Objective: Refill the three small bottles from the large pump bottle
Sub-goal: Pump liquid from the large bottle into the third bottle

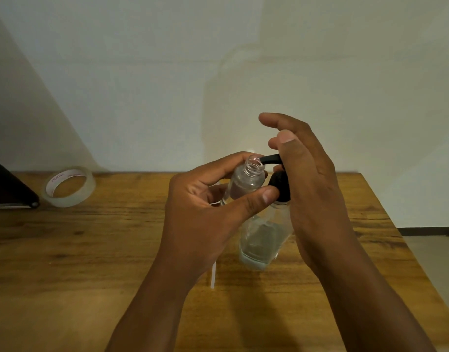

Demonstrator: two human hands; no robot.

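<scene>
Two bare forearms reach in from the near edge of a wooden table. A thin white tube lies flat on the wood just beside the left wrist, partly hidden by it. Near the middle of the table stands the large pump bottle, clear-walled, with a shallow layer of pale liquid at its base and the rest looking empty. Its black pump head sits under the right hand, whose palm and thumb press down on the top while the fingers extend loosely forward, curled round nothing; this grip is a flat press, not a clasp. The black spout points left and ends right at the open threaded mouth of a small clear bottle. The left hand holds that small bottle tilted, thumb across its front and fingers curled behind it, a closed grip on the bottle. How much liquid it holds cannot be told. Toward the far left corner lies a roll of clear tape, and beside it, at the left edge, a dark flat object.
</scene>
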